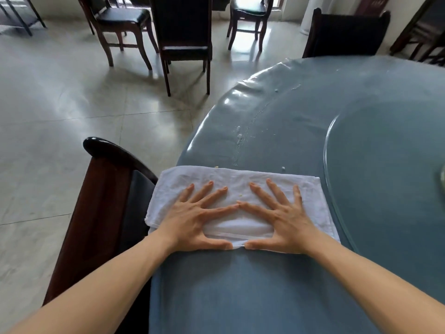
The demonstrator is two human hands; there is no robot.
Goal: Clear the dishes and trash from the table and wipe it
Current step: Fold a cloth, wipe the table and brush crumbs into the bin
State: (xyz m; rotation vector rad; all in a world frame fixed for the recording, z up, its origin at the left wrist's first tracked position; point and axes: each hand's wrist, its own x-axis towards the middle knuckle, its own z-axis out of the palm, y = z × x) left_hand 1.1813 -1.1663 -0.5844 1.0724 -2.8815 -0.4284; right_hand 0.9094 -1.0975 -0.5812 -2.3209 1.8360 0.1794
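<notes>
A folded white cloth (243, 182) lies flat on the round table with a blue-grey cover (277, 131), near its left edge. My left hand (195, 218) and my right hand (281, 218) both press down on the cloth with fingers spread wide and straight, index fingertips and thumbs nearly touching each other. A trail of small white crumbs and wet streaks (240, 138) runs across the table beyond the cloth, and one small crumb (283, 168) lies close to the cloth's far edge.
A glass turntable (337, 131) covers the table's centre at right. A dark wooden chair (103, 189) stands against the table's left edge beside my left arm. More dark chairs (185, 37) stand on the tiled floor behind, one (344, 34) at the table's far side.
</notes>
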